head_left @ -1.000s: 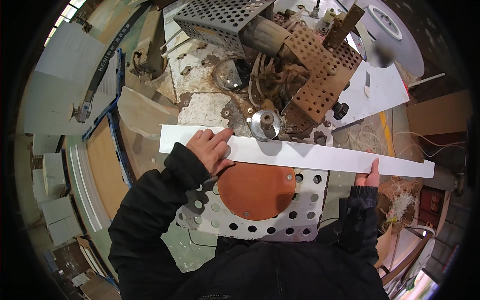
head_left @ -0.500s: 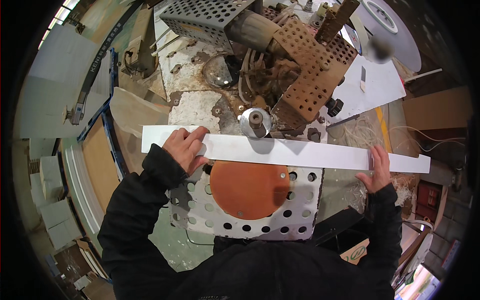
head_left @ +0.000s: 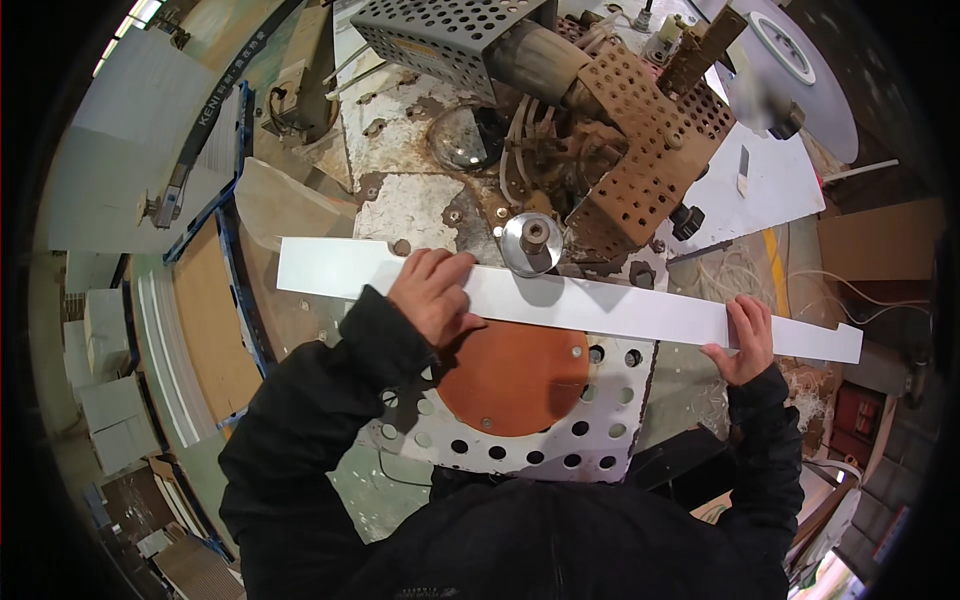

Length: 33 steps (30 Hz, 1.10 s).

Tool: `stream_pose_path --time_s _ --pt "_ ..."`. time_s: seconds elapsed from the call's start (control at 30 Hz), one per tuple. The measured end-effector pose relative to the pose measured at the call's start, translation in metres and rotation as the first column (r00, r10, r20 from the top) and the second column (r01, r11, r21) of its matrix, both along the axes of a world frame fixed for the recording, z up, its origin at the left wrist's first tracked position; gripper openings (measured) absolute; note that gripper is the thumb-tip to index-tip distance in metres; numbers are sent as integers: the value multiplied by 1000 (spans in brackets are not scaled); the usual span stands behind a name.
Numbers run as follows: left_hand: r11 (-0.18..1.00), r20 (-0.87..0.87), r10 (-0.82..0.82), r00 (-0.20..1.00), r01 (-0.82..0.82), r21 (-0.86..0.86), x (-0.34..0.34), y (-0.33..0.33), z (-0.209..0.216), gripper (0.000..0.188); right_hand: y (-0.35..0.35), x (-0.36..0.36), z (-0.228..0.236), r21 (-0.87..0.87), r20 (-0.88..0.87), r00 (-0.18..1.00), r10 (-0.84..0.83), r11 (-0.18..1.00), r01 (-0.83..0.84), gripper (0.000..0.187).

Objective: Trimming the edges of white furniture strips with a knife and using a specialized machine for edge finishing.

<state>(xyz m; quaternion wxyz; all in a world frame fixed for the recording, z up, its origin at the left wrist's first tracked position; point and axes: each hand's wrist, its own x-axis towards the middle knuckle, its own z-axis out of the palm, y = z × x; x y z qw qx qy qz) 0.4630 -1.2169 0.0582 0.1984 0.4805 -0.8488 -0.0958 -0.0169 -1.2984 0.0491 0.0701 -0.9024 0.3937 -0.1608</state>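
Note:
A long, narrow white strip with a small notch near its right end lies crosswise in front of me. Its far edge runs along a round metal roller with a bolt in its middle; whether they touch I cannot tell. My left hand grips the strip left of the roller, fingers over its top and thumb at the near edge. Toward the strip's right end, my right hand holds it the same way. Below the strip, an orange disc is screwed onto a white perforated table.
Beyond the roller stands a rusty machine with a perforated brown cover and a grey perforated guard. A black knob sticks out at its right. Stacked boards stand at the left, and a brown cardboard panel at the right.
My left hand has shifted right along the strip, closer to the roller. The strip and my right hand have moved slightly left relative to the roller. The whole view has shifted a little.

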Motion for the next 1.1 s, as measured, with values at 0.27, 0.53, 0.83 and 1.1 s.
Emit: stream_pose_path --time_s 0.27,0.53,0.83,1.1 --pt "1000 23 -10 1000 9 24 4 0 2 28 4 20 -1 1 9 1000 -15 1000 15 72" --pt "999 9 13 1000 -14 40 21 5 6 29 8 42 0 -14 57 998 -33 999 34 72" --pt "999 46 25 999 -26 34 42 11 3 33 10 67 2 -18 72 997 -29 999 31 70" --pt "995 25 26 999 -28 93 64 16 3 34 13 89 3 -31 76 997 -29 999 31 70"
